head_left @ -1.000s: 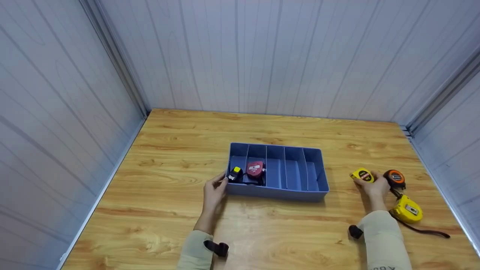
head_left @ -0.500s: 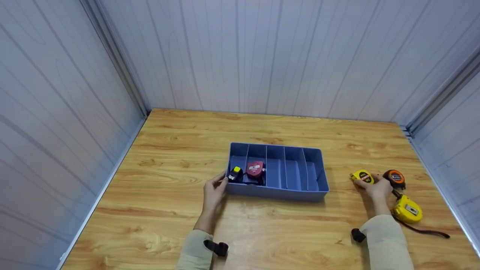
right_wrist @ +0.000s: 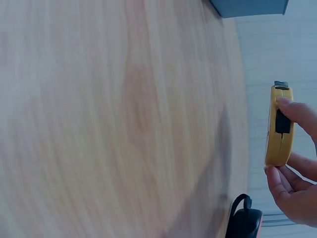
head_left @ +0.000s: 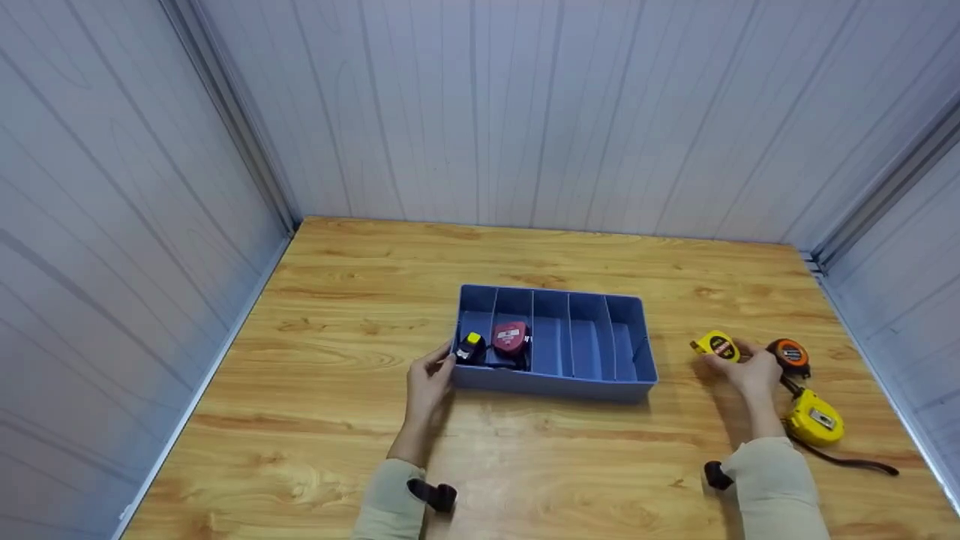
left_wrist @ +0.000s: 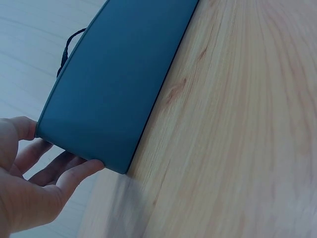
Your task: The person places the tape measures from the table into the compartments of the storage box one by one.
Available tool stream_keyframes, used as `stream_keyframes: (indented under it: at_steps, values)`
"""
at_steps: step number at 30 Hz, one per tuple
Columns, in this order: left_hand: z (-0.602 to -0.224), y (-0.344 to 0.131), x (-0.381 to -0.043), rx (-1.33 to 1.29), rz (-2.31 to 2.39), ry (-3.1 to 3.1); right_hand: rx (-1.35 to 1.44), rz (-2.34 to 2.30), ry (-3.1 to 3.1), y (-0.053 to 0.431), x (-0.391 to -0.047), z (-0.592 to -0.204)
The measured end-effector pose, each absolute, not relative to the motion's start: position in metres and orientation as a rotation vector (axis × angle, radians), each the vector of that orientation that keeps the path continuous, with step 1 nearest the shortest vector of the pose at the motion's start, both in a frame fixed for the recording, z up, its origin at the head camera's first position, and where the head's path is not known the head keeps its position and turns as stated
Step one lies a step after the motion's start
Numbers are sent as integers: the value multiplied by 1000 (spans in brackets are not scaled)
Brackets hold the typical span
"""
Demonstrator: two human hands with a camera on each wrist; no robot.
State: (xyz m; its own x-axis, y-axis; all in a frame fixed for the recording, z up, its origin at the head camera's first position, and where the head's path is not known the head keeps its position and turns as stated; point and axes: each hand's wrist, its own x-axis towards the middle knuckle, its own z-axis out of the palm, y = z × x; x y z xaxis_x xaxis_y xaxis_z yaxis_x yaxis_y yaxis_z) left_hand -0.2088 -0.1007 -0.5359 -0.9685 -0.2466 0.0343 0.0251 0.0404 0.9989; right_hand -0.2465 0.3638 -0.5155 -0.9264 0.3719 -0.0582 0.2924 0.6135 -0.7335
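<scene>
My right hand [head_left: 752,373] holds a small yellow tape measure [head_left: 721,346] with a dark round label, to the right of the blue divided box [head_left: 555,385]. The right wrist view shows this tape measure [right_wrist: 278,144] edge-on between thumb and fingers, raised above the table. At the box's near left corner, my left hand [head_left: 430,386] grips the end wall; the left wrist view has its fingertips [left_wrist: 96,164] against that wall. A black tape measure with a yellow button [head_left: 471,347] lies in the leftmost compartment. Beside it, a red tape measure [head_left: 511,338] occupies the second one.
Right of my right hand lie a black and orange tape measure [head_left: 790,356] and a larger yellow tape measure [head_left: 816,418] with a dark wrist strap [head_left: 855,464]. Pale panel walls [head_left: 555,112] enclose the wooden table [head_left: 360,300] at the back and sides.
My right hand has turned the yellow tape measure slightly and shifted it a little left and up, away from the black and orange one. The left hand and box stay put.
</scene>
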Motion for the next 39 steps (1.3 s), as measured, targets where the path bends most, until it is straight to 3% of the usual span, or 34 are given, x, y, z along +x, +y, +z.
stream_keyframes:
  at_steps: [28,39]
  values:
    - [-538,-102,-208,283,-2063,-2139,-281,1111,-2683,330,-223,-491]
    - [-508,-99,-195,263,-2074,-2133,-222,1236,-2619,309,-220,-484]
